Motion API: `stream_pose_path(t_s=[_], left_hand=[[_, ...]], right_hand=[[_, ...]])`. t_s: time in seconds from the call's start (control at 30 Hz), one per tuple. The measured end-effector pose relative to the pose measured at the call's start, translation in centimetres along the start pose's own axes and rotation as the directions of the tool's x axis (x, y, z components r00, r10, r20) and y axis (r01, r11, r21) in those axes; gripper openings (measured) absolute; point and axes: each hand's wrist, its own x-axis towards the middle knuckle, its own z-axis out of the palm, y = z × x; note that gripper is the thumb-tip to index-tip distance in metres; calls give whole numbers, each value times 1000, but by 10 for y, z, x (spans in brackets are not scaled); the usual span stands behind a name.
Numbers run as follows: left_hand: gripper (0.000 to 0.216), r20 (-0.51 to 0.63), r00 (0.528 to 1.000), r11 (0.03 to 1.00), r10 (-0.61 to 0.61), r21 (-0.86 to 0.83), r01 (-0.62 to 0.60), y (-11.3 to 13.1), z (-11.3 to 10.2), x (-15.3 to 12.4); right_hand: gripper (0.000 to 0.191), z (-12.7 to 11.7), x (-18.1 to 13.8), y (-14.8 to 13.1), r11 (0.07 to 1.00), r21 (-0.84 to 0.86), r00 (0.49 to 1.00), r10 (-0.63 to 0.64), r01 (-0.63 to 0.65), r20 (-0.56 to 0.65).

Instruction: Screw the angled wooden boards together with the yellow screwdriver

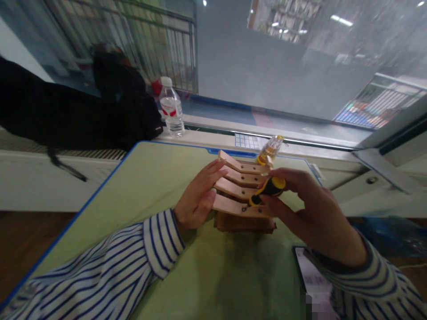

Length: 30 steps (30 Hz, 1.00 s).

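Note:
A small wooden frame with several angled slats (230, 205) rests on a brown block (245, 223) on the table. Dark holes run along the slats, and screws show in the nearest one. My left hand (199, 195) lies against the slats' left ends, fingers stretched out along them. In my right hand (315, 211) is a yellow and black screwdriver (268, 190), gripped by its handle between thumb and fingers. It is tilted, with its tip at a screw in the nearest slat. The right ends of some slats are hidden behind my right hand.
Behind the frame stands a clear container with yellow ends (271, 149). A phone (312, 275) lies under my right forearm on the green table (156, 178). A water bottle (171, 109) and a black bag (76, 111) are on the sill by the window.

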Motion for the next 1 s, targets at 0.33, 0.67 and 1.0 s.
stream_pose_path(t_s=[0.33,0.67,1.0], left_hand=[[45,-14,1000,1000,-15,-8,14,5,0,1],[45,-8,1000,1000,-17,-9,17,4,0,1],[45,1,1000,1000,-20,-17,20,4,-1,1]], right_hand=[[32,3,-1,1,993,103,998,58,-61,33],[32,3,-2,0,993,96,997,68,-70,24],[31,6,-4,0,967,221,992,116,-126,55]])
